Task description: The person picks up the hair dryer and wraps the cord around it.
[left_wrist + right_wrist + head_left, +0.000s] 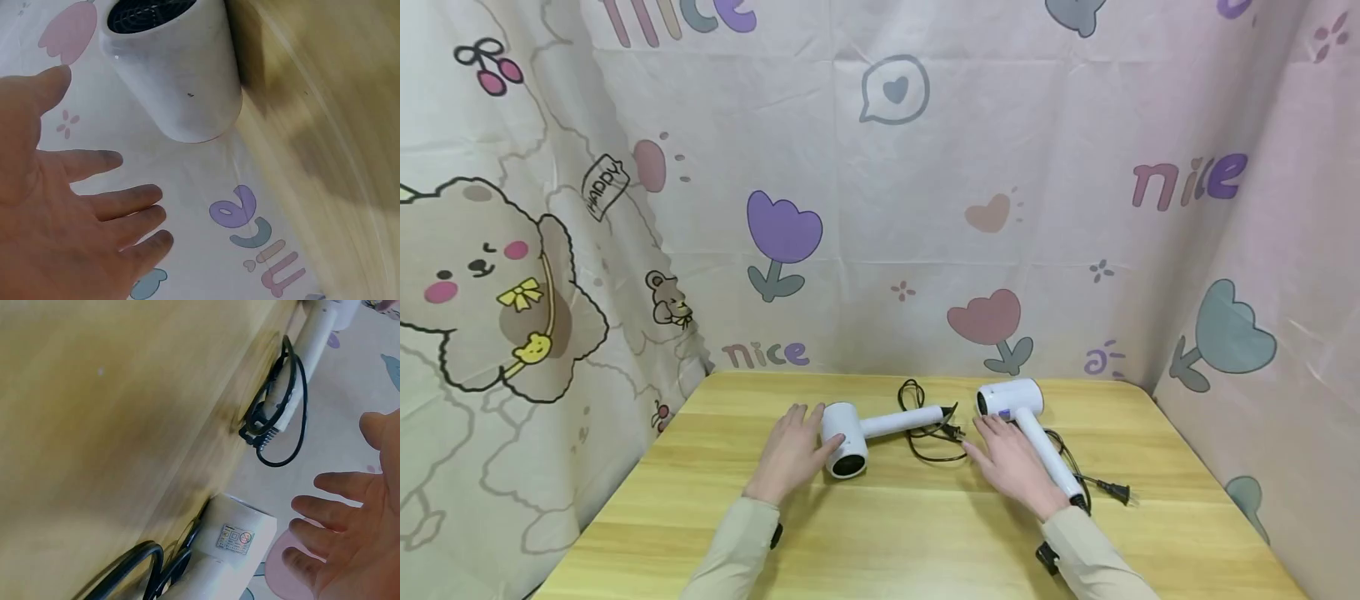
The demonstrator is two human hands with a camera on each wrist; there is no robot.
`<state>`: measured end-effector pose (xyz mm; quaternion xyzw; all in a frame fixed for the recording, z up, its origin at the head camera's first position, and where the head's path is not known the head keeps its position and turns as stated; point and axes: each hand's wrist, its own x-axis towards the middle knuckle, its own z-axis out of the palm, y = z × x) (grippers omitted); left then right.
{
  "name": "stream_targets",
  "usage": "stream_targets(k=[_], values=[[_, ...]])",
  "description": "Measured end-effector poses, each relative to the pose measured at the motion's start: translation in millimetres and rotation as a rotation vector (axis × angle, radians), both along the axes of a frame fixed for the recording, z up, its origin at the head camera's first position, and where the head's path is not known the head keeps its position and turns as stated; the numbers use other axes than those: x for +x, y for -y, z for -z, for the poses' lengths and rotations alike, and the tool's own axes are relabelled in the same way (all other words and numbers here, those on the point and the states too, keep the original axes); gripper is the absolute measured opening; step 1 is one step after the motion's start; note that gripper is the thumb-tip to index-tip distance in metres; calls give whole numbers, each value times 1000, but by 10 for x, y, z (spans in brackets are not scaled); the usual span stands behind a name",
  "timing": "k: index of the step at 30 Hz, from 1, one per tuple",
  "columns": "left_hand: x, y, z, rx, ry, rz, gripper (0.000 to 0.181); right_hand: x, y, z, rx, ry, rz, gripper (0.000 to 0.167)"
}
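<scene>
Two white hair dryers lie on the wooden table. The left dryer (844, 440) has its handle pointing right; its head (178, 75) shows large in the left wrist view. My left hand (790, 450) is beside that head, fingers spread and straight, holding nothing. The right dryer (1037, 433) lies with its handle slanting toward the front right; a label shows on it (234, 539) in the right wrist view. My right hand (1011, 462) hovers just left of its handle with fingers extended, gripping nothing; whether it touches the dryer cannot be told from the head view.
A black cord (917, 454) loops around the left dryer's handle end, its plug (953, 432) between the dryers. Another plug (1114, 490) lies right of the right dryer on the table (895, 542). A printed curtain (880, 167) stands behind and at both sides.
</scene>
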<state>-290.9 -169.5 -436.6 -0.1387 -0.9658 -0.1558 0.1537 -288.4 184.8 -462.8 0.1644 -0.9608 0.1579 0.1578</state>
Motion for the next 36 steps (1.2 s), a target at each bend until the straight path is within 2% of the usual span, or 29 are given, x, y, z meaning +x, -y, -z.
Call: stream_targets(k=[4, 6, 14, 17, 20, 26, 30, 36], values=[[0, -43, 41, 14, 19, 2, 73, -28, 13, 25, -7, 51, 13, 58], [-10, -69, 62, 47, 38, -8, 74, -43, 29, 34, -26, 74, 17, 57], [-124, -166, 182, 330, 171, -63, 85, -100, 114, 52, -68, 117, 17, 44], [-192, -212, 236, 357, 186, -91, 89, -121, 112, 41, -63, 128, 24, 43], [-272, -262, 265, 359, 218, -144, 95, -143, 104, 27, -51, 126, 30, 42], [-394, -321, 195, 322, 382, -264, 119, -172, 115, 11, -37, 119, 32, 39], [-460, -337, 157, 348, 443, -285, 123, -176, 134, 7, -40, 120, 31, 37], [-517, -354, 159, 435, 461, -312, 119, -168, 145, -14, -46, 129, 27, 33]])
